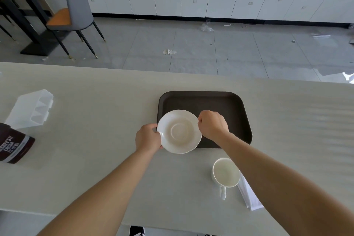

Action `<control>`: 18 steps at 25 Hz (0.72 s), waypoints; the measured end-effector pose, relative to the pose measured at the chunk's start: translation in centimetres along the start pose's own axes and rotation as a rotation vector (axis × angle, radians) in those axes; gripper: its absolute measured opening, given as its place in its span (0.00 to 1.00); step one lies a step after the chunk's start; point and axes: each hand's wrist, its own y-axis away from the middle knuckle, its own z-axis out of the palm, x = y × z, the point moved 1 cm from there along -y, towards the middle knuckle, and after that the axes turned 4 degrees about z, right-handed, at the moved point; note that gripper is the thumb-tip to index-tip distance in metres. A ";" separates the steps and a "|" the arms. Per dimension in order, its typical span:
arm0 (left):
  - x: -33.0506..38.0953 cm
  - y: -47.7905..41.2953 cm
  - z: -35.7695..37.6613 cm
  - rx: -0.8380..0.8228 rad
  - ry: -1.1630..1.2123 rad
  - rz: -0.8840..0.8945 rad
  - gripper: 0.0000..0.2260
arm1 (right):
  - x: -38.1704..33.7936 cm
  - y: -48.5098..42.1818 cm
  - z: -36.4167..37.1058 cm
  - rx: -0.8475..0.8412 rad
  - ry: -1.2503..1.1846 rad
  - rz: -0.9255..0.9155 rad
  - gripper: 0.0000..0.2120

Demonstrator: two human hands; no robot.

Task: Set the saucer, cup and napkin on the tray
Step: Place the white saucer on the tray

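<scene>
A white saucer (179, 131) with a scalloped rim is over the front left corner of the dark brown tray (226, 101); its near edge reaches past the tray's front rim. My left hand (147, 138) grips the saucer's left rim. My right hand (212, 124) pinches its right rim. A white cup (226, 172) stands upright on the table in front of the tray, its handle pointing toward me. A folded white napkin (249, 195) lies just right of the cup, partly hidden under my right forearm.
A brown cocoa tin (13, 145) lies on its side at the table's left edge, with a clear plastic box (32, 109) behind it. Beyond the table's far edge are a littered tiled floor, a grey chair (74, 9) and white cabinets.
</scene>
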 end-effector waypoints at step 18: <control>-0.6 -4.1 2.1 -0.026 -0.044 -0.093 0.11 | 1.0 -4.0 2.7 -0.037 -0.226 0.126 0.09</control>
